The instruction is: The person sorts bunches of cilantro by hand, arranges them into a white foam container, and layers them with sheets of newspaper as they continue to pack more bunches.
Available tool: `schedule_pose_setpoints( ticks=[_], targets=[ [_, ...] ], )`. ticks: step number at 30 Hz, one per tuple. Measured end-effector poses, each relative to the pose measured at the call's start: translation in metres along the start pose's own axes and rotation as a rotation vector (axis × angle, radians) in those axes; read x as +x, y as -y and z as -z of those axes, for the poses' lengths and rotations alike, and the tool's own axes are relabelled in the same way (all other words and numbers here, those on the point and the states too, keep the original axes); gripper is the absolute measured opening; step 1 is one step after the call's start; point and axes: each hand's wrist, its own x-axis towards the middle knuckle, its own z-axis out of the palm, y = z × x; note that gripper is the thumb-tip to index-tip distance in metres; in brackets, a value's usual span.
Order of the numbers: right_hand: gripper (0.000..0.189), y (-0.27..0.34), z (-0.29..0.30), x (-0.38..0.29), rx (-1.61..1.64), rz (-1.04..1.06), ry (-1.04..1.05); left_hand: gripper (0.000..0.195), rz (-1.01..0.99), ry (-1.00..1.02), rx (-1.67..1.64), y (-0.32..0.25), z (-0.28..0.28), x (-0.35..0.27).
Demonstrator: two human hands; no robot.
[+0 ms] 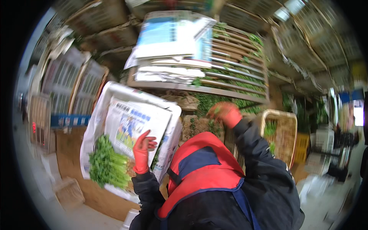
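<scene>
My left hand [141, 151], in a reddish-orange glove, is over a paper-lined white crate [97, 95]. Its fingers are apart and slightly bent, with nothing visible in them. Under and beyond it lies a printed newspaper sheet [115, 126] with a colour picture. Close to the left wrist, a bundle of leafy green vegetables [107, 166] rests in the crate, its pale stems pointing towards me. My right hand [225, 113], gloved alike, is motion-blurred above scattered green leaves [208, 102]. Green bits show about its fingers; whether it grips anything is unclear.
Ahead stands a slatted metal rack [238, 63] with stacked newspapers [166, 37] on its left part. At right is a basket [287, 135] with some greens, near a yellow crate [301, 148]. Stacked plastic crates [310, 37] line the back. A digital scale [40, 123] is at left.
</scene>
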Motion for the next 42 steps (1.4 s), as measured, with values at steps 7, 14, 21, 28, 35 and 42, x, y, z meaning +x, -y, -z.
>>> schedule_pose_setpoints(
  ticks=[7, 14, 21, 28, 35, 42],
  targets=[
    [0.067, -0.062, 0.254, -0.178, 0.457, 0.118, -1.207, 0.033, 0.166, 0.449, 0.238, 0.029, -0.133, 0.019],
    [0.042, -0.323, 0.197, -0.489, 0.553, -0.560, -1.674, 0.033, 0.291, 0.651, 0.312, 0.074, -0.267, 0.016],
    [0.034, -0.465, 0.098, -0.637, 0.554, -1.308, -1.598, 0.032, 0.361, 0.881, 0.517, 0.128, -0.433, -0.012],
    [0.037, -0.526, 0.049, -0.653, 0.050, -1.566, -1.206, 0.024, -0.330, 1.172, 0.819, 0.184, -0.575, -0.060],
    [0.038, -0.518, 0.047, -0.603, -0.121, -1.114, -1.226, 0.032, -0.899, 1.338, 0.949, 0.277, -0.643, -0.058],
    [0.063, -0.437, 0.008, -0.562, -0.127, -1.567, -0.665, 0.031, -1.019, 1.312, 1.205, 0.306, -0.652, -0.067]
  ],
)
